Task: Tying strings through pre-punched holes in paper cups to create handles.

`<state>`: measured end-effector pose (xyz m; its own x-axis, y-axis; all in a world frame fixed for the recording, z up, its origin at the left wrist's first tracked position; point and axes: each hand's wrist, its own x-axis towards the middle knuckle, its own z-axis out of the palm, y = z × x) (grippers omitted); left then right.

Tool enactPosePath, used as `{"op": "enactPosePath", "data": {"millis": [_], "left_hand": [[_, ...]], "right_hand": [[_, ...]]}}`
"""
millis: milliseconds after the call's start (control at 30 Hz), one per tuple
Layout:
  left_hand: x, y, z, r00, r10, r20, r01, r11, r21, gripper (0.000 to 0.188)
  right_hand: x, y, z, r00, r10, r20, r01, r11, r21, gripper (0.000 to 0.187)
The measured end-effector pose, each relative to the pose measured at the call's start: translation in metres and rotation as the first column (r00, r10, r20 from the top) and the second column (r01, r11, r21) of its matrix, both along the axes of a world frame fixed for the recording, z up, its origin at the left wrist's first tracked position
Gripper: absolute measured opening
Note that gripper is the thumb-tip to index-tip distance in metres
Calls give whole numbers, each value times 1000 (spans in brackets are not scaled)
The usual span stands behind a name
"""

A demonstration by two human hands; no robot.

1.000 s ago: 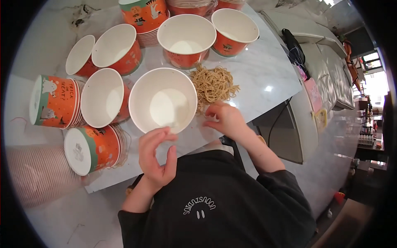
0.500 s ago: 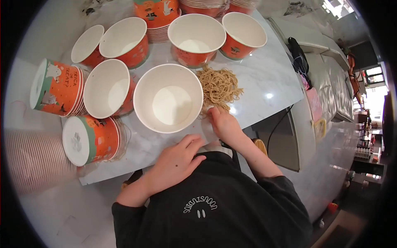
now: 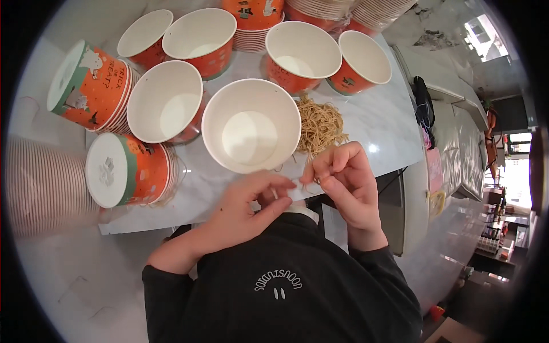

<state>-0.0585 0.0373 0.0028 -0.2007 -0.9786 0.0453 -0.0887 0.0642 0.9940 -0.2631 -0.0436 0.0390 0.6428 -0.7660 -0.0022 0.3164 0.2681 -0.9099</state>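
A loose heap of thin tan rubber bands [image 3: 321, 127] lies on the marbled table, right beside an upright white-lined paper tub [image 3: 251, 124]. In front of the heap, above the table's near edge, my right hand [image 3: 349, 186] is raised, thumb and fingertips pinched on a small rubber band [image 3: 309, 186]. My left hand [image 3: 249, 206] is just left of it, in front of the tub. Its fingers are bent, with the thumb apart from them, and its fingertips come close to the band. Whether they touch the band is too blurred to tell.
More orange tubs stand behind, among them an angled tub [image 3: 166, 102] and a far tub [image 3: 303, 57]. Two nested stacks, an upper stack [image 3: 94, 86] and a lower stack [image 3: 131, 170], lie on their sides at left. A tall stack of rims [image 3: 48, 186] stands at far left.
My right hand has lifted from the edge of the heap toward me with a rubber band. My left hand has moved up beside it with its fingers bent. The view has shifted slightly.
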Motion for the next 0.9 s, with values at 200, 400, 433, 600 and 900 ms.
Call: {"op": "enactPosePath", "data": {"millis": [200,400,433,600,900], "left_hand": [[1,-5,9,969,13,-246,31,984,174,27],[9,-16,14,941,259,-218,-233,963,137,25],[2,-20,22,915,324,-239,-321,946,53,27],[-1,-32,15,983,101,-153,-90,993,81,24],[4,-27,11,987,70,-148,-60,996,72,8]], "right_hand": [[20,-12,5,998,42,-44,-58,881,-470,28],[27,-17,8,996,33,85,0,933,-359,28],[27,-18,9,996,36,81,-4,933,-359,28],[33,-22,4,983,-16,180,94,894,-437,28],[26,-30,15,961,-242,135,274,903,-332,19]]}}
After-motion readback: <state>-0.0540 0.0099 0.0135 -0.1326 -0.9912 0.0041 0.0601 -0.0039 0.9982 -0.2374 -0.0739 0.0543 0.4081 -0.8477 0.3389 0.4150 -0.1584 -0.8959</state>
